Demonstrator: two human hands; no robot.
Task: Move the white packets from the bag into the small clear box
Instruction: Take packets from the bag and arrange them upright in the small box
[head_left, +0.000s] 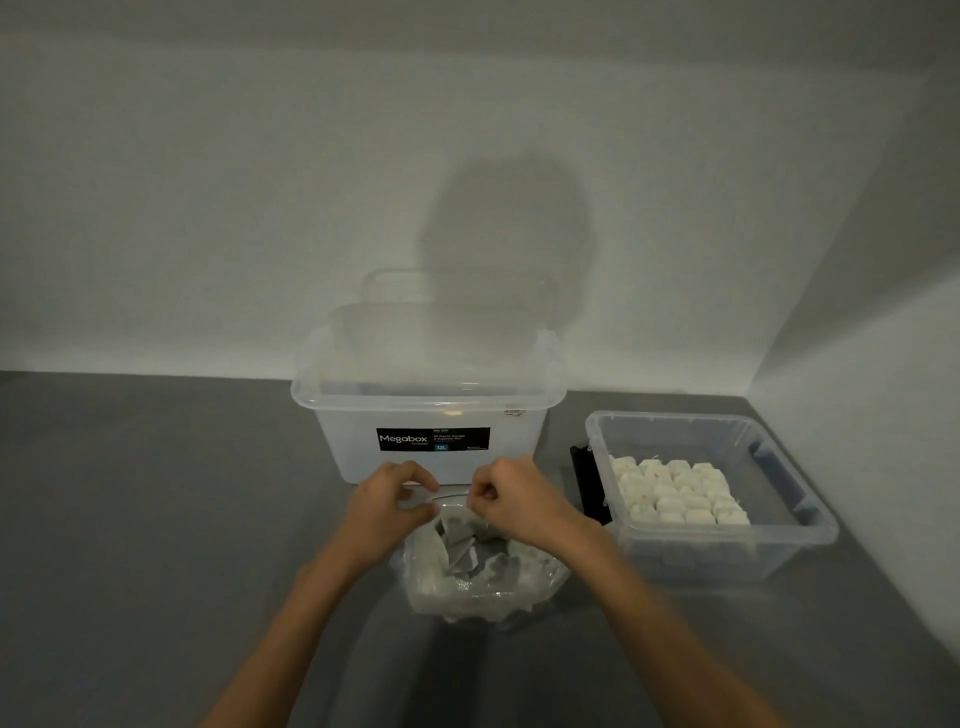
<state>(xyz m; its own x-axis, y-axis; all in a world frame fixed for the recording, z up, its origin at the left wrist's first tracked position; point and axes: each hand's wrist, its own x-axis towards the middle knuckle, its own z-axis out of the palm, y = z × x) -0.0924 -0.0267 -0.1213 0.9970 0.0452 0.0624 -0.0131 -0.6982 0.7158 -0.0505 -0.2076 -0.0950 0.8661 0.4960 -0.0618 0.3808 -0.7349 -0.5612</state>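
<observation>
head view, so tell me: what do your grips hold?
– my left grip and right grip each have curled fingers pinching the top edge of the bag, one at each side of its mouth.
– and the white packets?
– some lie crumpled inside the bag. many more sit in rows in the small clear box, to the right of the bag. the large megabox stands just behind the bag, on the grey surface.

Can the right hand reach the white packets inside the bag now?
Probably yes, but not at once: the right hand pinches the rim of the bag. The mouth below it is open, and the packets seem to lie uncovered.
</observation>
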